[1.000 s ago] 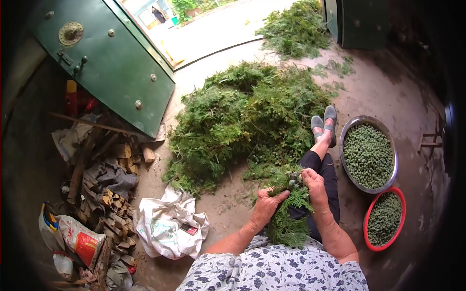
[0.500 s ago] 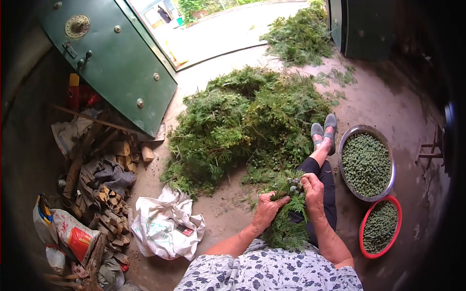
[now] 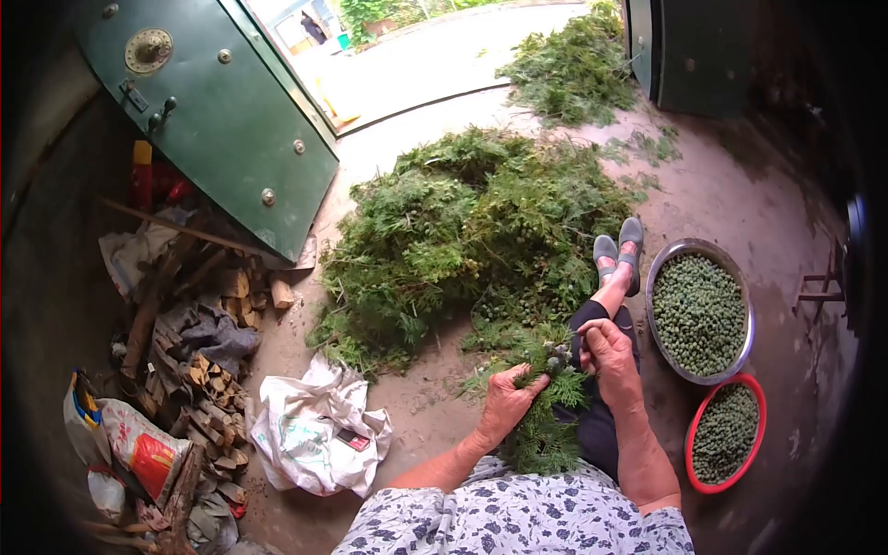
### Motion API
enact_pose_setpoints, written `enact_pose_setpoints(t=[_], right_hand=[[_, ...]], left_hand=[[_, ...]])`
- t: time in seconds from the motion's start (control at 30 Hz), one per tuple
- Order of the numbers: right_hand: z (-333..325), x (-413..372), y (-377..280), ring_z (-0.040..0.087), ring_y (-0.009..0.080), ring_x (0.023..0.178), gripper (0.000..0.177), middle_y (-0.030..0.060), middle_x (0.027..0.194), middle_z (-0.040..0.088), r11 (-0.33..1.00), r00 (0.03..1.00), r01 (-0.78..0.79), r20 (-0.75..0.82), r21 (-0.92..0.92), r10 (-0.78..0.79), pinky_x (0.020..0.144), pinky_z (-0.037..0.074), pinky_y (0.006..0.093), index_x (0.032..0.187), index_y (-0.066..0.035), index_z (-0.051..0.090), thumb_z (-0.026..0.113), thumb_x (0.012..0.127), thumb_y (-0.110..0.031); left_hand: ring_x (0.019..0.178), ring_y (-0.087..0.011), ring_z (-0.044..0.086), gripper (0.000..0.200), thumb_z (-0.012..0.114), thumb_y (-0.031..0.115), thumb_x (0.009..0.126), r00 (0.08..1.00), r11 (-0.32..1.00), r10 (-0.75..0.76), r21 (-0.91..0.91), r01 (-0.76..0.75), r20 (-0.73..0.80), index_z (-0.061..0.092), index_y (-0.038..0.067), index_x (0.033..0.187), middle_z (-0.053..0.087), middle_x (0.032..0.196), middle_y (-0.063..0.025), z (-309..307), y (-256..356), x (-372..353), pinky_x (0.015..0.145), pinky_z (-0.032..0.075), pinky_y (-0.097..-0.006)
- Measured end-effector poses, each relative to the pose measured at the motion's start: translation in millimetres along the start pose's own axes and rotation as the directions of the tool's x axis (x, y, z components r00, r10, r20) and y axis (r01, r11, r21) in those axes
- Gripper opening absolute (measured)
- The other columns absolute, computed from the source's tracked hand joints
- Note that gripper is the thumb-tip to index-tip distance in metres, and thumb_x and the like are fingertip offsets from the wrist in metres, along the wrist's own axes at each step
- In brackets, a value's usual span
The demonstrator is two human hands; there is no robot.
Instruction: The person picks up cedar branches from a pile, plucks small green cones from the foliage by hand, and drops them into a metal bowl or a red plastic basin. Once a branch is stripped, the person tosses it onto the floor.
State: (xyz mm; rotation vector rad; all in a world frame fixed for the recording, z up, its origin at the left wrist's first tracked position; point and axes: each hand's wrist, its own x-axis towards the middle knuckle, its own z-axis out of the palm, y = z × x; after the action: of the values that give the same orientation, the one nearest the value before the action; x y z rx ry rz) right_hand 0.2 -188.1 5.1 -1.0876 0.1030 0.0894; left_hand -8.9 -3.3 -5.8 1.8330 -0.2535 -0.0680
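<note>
My left hand [image 3: 507, 401] is closed around a leafy green conifer branch [image 3: 541, 442], which lies over my lap. Small round green cones [image 3: 557, 363] show on the branch just beyond my left fingertips. Just right of them, my right hand [image 3: 610, 363] is raised with thumb and fingers pinched together. Whatever lies between those fingertips is too small to make out. Close to my right side stand a metal basin [image 3: 655, 319] and a red-rimmed basin [image 3: 760, 435], both holding many green cones.
A big heap of cut conifer branches [image 3: 462, 222] lies ahead, with a smaller pile [image 3: 573, 69] by the doorway. To the left are a white sack [image 3: 319, 425], split firewood [image 3: 213, 407] and a green metal door [image 3: 222, 120]. My legs [image 3: 622, 398] stretch forward.
My right hand has drawn slightly up and right, away from the branch, and its fingers are now pinched. My left hand keeps its hold on the branch.
</note>
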Motion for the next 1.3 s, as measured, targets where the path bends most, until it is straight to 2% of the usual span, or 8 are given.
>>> enact_pose_setpoints(t=[0.13, 0.47, 0.57, 0.7, 0.87, 1.07, 1.23, 1.3], right_hand=[[17, -3, 17, 0.049, 0.0074, 0.066, 0.023, 0.0007, 0.073, 0.054, 0.824, 0.976, 0.205, 0.043, -0.528, -0.215, 0.061, 0.042, 0.0224, 0.092, -0.001, 0.056, 0.064, 0.081, -0.02], [20, -4, 20, 0.054, 0.0103, 0.066, 0.01, 0.0026, 0.075, 0.058, 0.585, 0.892, 0.359, 0.081, -0.727, -0.445, 0.062, 0.043, 0.0242, 0.085, 0.0, 0.058, 0.059, 0.083, -0.01], [17, -3, 27, 0.049, 0.0085, 0.058, 0.012, -0.0001, 0.072, 0.054, 0.996, 0.993, -0.017, -0.119, -0.091, 0.006, 0.049, 0.038, 0.0204, 0.085, -0.001, 0.059, 0.058, 0.086, -0.013], [-18, 11, 34, 0.046, 0.0081, 0.055, 0.02, 0.0002, 0.071, 0.052, 0.918, 0.99, 0.017, -0.138, 0.397, 0.042, 0.045, 0.036, 0.0199, 0.091, -0.002, 0.055, 0.058, 0.086, -0.022], [-27, 9, -3, 0.055, 0.018, 0.073, 0.017, 0.0075, 0.085, 0.058, 0.85, 0.991, 0.084, -0.133, 0.52, -0.016, 0.054, 0.044, 0.0262, 0.093, -0.003, 0.054, 0.054, 0.089, -0.019], [-5, 9, -4, 0.057, 0.0209, 0.074, 0.019, 0.009, 0.089, 0.057, 0.771, 0.999, -0.038, 0.039, 0.636, 0.017, 0.051, 0.044, 0.0272, 0.092, -0.001, 0.055, 0.053, 0.089, -0.02], [22, 1, -5, 0.049, 0.0059, 0.06, 0.015, 0.0037, 0.081, 0.058, 0.999, 0.998, -0.041, 0.056, -0.005, 0.042, 0.047, 0.037, 0.0211, 0.089, 0.0, 0.059, 0.062, 0.084, -0.013], [30, 4, 7, 0.053, 0.0129, 0.064, 0.019, 0.0052, 0.079, 0.057, 0.789, 0.933, 0.355, 0.132, -0.502, -0.336, 0.056, 0.041, 0.0244, 0.092, 0.0, 0.06, 0.066, 0.076, -0.009]], left_hand=[[0.064, -0.0138, 0.058, 0.02, 0.067, 0.012, 0.075, 1.0, 1.0, -0.019, 0.02, 0.019, 0.006, 0.062, -0.004, 0.086, 0.064, 0.075, -0.0151, 0, 2, 0, 0.06, 0.047, -0.0294], [0.068, -0.0064, 0.054, 0.018, 0.063, 0.011, 0.08, 0.997, 0.999, -0.003, 0.041, 0.0, 0.073, 0.063, -0.002, 0.092, 0.065, 0.077, -0.0059, -1, 1, 0, 0.062, 0.046, -0.0252], [0.062, -0.0153, 0.059, 0.02, 0.065, 0.014, 0.079, 0.999, 1.0, 0.025, 0.013, -0.025, 0.042, 0.063, -0.003, 0.09, 0.065, 0.075, -0.0138, -2, 3, -2, 0.061, 0.047, -0.0296], [0.06, -0.014, 0.057, 0.019, 0.065, 0.014, 0.079, 1.0, 1.0, 0.014, 0.011, -0.014, 0.003, 0.062, -0.004, 0.085, 0.064, 0.072, -0.0125, -9, 7, -4, 0.059, 0.045, -0.0295], [0.065, -0.0033, 0.048, 0.017, 0.063, 0.014, 0.082, 0.996, 0.997, -0.069, -0.049, 0.066, -0.063, 0.063, -0.002, 0.085, 0.061, 0.071, 0.0014, -12, -5, -5, 0.059, 0.042, -0.0215], [0.059, -0.0039, 0.042, 0.021, 0.065, 0.015, 0.08, 0.97, 0.958, -0.193, -0.244, 0.153, -0.148, 0.06, -0.004, 0.075, 0.054, 0.06, -0.0016, -11, 3, 8, 0.054, 0.04, -0.0241], [0.057, -0.0053, 0.045, 0.018, 0.066, 0.015, 0.08, 0.987, 0.998, -0.004, -0.06, -0.005, -0.16, 0.063, -0.003, 0.081, 0.06, 0.063, -0.0084, -8, 8, 9, 0.054, 0.043, -0.0261], [0.055, -0.0072, 0.047, 0.017, 0.066, 0.015, 0.08, 0.992, 0.999, 0.001, 0.033, 0.003, -0.13, 0.063, -0.002, 0.083, 0.06, 0.064, -0.0114, -9, 6, 7, 0.054, 0.043, -0.0269]])
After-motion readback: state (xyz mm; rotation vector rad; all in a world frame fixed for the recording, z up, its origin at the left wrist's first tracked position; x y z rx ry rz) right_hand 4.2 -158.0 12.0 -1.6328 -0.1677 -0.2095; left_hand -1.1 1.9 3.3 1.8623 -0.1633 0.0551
